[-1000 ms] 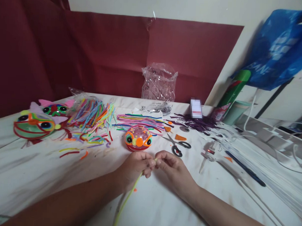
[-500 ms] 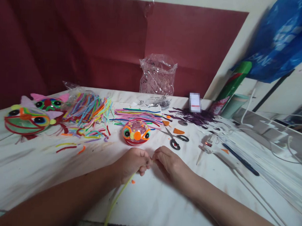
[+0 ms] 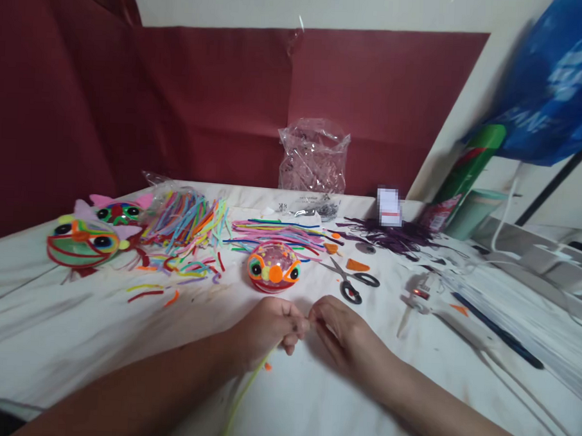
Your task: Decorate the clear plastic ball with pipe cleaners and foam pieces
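My left hand (image 3: 273,325) is closed in a pinch on a yellow-green pipe cleaner (image 3: 244,396), whose long end hangs down toward the table's front edge. Fingertip to fingertip with it, my right hand (image 3: 341,329) is closed too, pinching near the pipe cleaner's upper end; the fingers hide most of that spot. Just beyond both hands sits a round clear fish-like figure (image 3: 273,267) with googly-style black eyes, an orange nose and red, orange and yellow trim. Black-handled scissors (image 3: 353,282) lie half open to its right.
Two similar figures, one green-bodied (image 3: 80,250), stand at the left. Bundled pipe cleaners (image 3: 185,220) and loose cut pieces lie behind. Purple strips (image 3: 391,235), a glue gun (image 3: 422,301) with its cable, a dark blue pen-like stick (image 3: 498,330) and a power strip (image 3: 544,261) occupy the right.
The whole view has shifted, so everything sits lower and further right. Both hands keep their pinch close together, with a slightly wider gap between them; the figure and scissors stay in place.
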Action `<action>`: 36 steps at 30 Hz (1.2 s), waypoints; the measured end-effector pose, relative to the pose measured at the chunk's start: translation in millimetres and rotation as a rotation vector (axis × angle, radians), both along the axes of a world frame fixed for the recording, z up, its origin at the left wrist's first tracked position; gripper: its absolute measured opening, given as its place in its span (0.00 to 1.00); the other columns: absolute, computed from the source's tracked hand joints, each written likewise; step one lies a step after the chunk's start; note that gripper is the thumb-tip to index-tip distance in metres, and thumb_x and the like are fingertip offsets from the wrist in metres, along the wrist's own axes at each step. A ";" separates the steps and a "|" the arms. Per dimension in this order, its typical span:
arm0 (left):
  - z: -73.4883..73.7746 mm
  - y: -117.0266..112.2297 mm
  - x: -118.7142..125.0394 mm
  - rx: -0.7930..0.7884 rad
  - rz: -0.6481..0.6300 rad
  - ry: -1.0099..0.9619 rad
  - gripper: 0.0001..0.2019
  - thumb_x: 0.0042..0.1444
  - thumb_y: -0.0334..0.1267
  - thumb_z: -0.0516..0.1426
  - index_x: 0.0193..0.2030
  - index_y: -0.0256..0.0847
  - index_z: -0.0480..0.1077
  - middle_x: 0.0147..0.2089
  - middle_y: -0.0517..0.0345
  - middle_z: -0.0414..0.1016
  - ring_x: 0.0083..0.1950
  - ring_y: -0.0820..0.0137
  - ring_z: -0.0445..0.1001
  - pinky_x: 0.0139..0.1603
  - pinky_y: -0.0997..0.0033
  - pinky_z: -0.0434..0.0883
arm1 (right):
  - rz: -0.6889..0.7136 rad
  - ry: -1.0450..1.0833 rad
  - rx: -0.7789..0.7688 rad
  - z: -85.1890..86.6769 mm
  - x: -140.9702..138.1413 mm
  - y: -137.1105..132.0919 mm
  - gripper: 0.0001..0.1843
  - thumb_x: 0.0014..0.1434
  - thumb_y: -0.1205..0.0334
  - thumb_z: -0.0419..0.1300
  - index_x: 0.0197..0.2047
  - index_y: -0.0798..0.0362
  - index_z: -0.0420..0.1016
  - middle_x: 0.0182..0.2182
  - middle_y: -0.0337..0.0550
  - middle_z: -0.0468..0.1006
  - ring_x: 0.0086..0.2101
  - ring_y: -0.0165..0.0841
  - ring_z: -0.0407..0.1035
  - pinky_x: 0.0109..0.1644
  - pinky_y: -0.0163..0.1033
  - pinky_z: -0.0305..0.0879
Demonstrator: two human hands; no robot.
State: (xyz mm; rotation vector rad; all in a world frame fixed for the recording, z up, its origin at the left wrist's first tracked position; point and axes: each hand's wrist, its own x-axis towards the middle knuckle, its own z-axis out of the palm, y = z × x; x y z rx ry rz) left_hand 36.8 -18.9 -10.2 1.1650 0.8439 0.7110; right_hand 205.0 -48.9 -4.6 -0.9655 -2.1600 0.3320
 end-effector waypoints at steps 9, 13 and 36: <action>8.8 -3.4 0.8 -0.011 0.061 -0.071 0.02 0.34 0.32 0.55 0.17 0.36 0.65 0.15 0.66 0.63 0.15 0.83 0.53 0.19 0.76 0.57 | -0.056 0.205 -0.164 -0.2 -6.3 -1.8 0.08 0.60 0.65 0.51 0.31 0.52 0.68 0.28 0.42 0.73 0.29 0.32 0.68 0.33 0.35 0.65; 7.8 -3.3 0.9 0.014 0.061 -0.091 0.02 0.35 0.32 0.56 0.17 0.36 0.65 0.15 0.66 0.62 0.15 0.82 0.54 0.20 0.76 0.58 | -0.084 0.282 -0.261 2.3 -8.5 -2.2 0.09 0.60 0.62 0.52 0.30 0.52 0.68 0.27 0.41 0.72 0.29 0.31 0.68 0.33 0.34 0.64; 11.6 -7.8 5.4 0.174 0.146 -0.061 0.09 0.42 0.39 0.58 0.20 0.37 0.65 0.13 0.67 0.59 0.18 0.78 0.57 0.24 0.75 0.57 | -0.003 0.679 -0.509 -1.6 -18.2 1.5 0.15 0.55 0.49 0.59 0.29 0.52 0.67 0.23 0.38 0.73 0.28 0.32 0.70 0.35 0.38 0.66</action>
